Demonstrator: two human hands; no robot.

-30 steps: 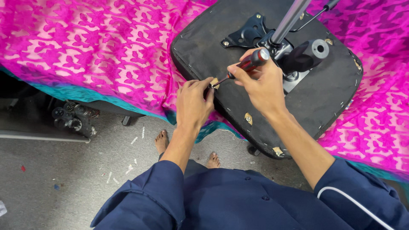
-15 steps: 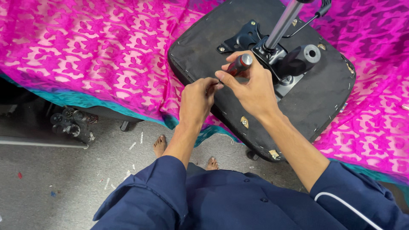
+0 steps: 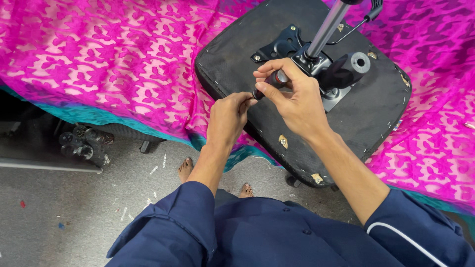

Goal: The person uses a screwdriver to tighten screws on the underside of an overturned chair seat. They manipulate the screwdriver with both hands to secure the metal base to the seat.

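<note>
An upturned black chair seat [image 3: 376, 113] lies on a pink patterned cloth [image 3: 99, 59]. A metal mechanism plate [image 3: 282, 47] and a silver gas cylinder [image 3: 326, 24] stand up from the seat's underside. My right hand [image 3: 297, 99] grips a screwdriver [image 3: 274, 81] by its dark handle, above the seat's near left part. My left hand [image 3: 230, 116] pinches at the screwdriver's tip end with thumb and fingers, at the seat's edge. The tip itself is hidden by the fingers.
A black lever knob [image 3: 346, 71] sticks out beside the cylinder. Below the cloth's teal edge, on the grey floor [image 3: 59, 207], a black caster part [image 3: 84, 143] rests at the left. My bare feet [image 3: 185, 168] stand on the floor amid small white scraps.
The screwdriver has tilted more upright as my right hand shifted along its handle. My left hand stays pinched at the tip. The view has drifted slightly.
</note>
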